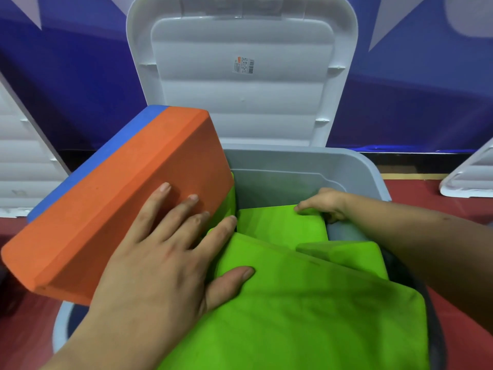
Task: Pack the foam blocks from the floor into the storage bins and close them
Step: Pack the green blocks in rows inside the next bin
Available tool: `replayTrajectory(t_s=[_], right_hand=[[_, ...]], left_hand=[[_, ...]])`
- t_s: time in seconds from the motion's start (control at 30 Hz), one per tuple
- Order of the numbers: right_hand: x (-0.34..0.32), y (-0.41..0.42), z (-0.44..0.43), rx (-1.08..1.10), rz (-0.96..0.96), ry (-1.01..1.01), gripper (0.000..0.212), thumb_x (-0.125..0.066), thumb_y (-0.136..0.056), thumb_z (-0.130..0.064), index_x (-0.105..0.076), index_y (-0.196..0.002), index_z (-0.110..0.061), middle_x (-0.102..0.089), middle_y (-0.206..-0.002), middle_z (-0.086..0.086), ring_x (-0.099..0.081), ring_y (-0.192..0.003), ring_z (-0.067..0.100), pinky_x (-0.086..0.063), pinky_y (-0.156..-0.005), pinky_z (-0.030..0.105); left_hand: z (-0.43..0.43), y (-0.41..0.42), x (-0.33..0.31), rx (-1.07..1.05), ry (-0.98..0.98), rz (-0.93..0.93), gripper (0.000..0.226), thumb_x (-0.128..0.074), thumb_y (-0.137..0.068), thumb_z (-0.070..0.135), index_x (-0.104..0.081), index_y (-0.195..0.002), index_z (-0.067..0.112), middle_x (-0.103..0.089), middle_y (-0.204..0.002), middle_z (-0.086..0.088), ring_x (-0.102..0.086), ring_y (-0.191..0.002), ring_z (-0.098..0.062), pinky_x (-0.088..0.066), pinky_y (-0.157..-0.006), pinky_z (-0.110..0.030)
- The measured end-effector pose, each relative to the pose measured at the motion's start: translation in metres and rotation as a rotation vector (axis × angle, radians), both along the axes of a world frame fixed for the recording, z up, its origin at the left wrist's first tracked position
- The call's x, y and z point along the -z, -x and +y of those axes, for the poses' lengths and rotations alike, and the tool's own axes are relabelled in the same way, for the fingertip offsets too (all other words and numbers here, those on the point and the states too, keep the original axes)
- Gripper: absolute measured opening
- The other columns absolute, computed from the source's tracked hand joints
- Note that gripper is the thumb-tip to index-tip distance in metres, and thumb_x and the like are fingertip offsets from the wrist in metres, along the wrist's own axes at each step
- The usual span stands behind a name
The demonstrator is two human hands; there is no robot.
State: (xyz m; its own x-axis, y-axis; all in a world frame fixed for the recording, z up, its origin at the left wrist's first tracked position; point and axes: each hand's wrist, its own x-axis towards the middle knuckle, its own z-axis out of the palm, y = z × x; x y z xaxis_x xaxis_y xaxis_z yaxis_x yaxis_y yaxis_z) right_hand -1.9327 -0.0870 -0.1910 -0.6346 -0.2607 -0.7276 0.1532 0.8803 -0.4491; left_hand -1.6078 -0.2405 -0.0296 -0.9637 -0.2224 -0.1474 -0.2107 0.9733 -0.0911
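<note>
Red floor (416, 193) bears the grey storage bin (346, 158), white lid (469, 180) nearby

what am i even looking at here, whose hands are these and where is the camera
There is no machine here, only a person packing foam blocks. The single picture comes from a camera worn on their head, looking down at their own hands. In front of them stands a grey storage bin with its lid tipped up behind it. Green foam blocks already lie inside. The left hand rests flat, fingers straight, on an orange and blue block that lies tilted over the bin's left rim. The right hand reaches in and grips the edge of the far green block.
</note>
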Motion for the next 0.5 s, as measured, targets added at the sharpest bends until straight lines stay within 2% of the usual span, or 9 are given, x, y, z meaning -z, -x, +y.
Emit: replayTrajectory(t_s=[0.07, 0.13, 0.17, 0.27, 0.4, 0.5], right_hand=[[-0.0095, -0.0049, 0.0023, -0.001, 0.070, -0.016, 0.061, -0.087, -0.063, -0.040, -0.059, -0.108, -0.012, -0.064, -0.101, 0.009, -0.063, -0.090, 0.027, -0.055, -0.077, 0.040], [-0.0106, -0.0083, 0.0017, -0.066, 0.084, -0.016, 0.057, -0.087, -0.066, -0.038, -0.060, -0.105, -0.008, -0.064, -0.089, 0.008, -0.063, -0.075, 0.024, -0.053, -0.063, 0.031], [-0.0074, -0.0077, 0.0013, -0.093, 0.091, -0.023, 0.058, -0.088, -0.066, -0.038, -0.061, -0.106, -0.006, -0.066, -0.089, 0.009, -0.064, -0.074, 0.024, -0.053, -0.063, 0.030], [-0.0082, -0.0074, 0.0015, -0.192, 0.151, -0.092, 0.070, -0.086, -0.067, -0.045, -0.059, -0.116, -0.003, -0.064, -0.107, 0.009, -0.063, -0.093, 0.027, -0.052, -0.079, 0.031], [-0.0158, -0.0080, 0.0010, -0.249, 0.205, -0.125, 0.078, -0.079, -0.071, -0.056, -0.058, -0.122, -0.001, -0.059, -0.110, 0.008, -0.055, -0.094, 0.026, -0.042, -0.079, 0.027], [-0.0111, -0.0079, 0.0016, -0.241, 0.158, -0.045, 0.073, -0.082, -0.068, -0.053, -0.055, -0.120, -0.009, -0.062, -0.115, 0.004, -0.060, -0.097, 0.022, -0.048, -0.082, 0.029]], left_hand=[[0.0004, 0.0000, 0.0004, 0.013, 0.006, 0.012, 0.069, -0.037, -0.091, 0.072, -0.040, -0.148, 0.034, -0.044, -0.151, 0.002, -0.029, -0.146, -0.023, -0.020, -0.117, -0.052], [0.0009, -0.0011, 0.0014, 0.025, 0.010, 0.027, 0.069, -0.038, -0.091, 0.071, -0.042, -0.148, 0.032, -0.046, -0.150, 0.001, -0.032, -0.145, -0.024, -0.020, -0.117, -0.052], [0.0011, -0.0014, 0.0018, 0.028, 0.011, 0.036, 0.069, -0.039, -0.092, 0.071, -0.043, -0.147, 0.031, -0.047, -0.149, 0.000, -0.034, -0.144, -0.025, -0.021, -0.118, -0.052], [0.0013, -0.0020, 0.0019, 0.029, 0.009, 0.069, 0.067, -0.041, -0.092, 0.069, -0.045, -0.146, 0.031, -0.048, -0.148, 0.001, -0.036, -0.143, -0.024, -0.020, -0.118, -0.050], [0.0008, -0.0033, 0.0025, 0.047, 0.034, 0.107, 0.065, -0.045, -0.092, 0.066, -0.049, -0.143, 0.027, -0.052, -0.145, -0.003, -0.040, -0.140, -0.028, -0.022, -0.117, -0.052], [0.0019, -0.0038, 0.0032, 0.061, 0.044, 0.129, 0.064, -0.046, -0.092, 0.065, -0.051, -0.142, 0.027, -0.053, -0.144, -0.004, -0.041, -0.139, -0.029, -0.023, -0.116, -0.052]])
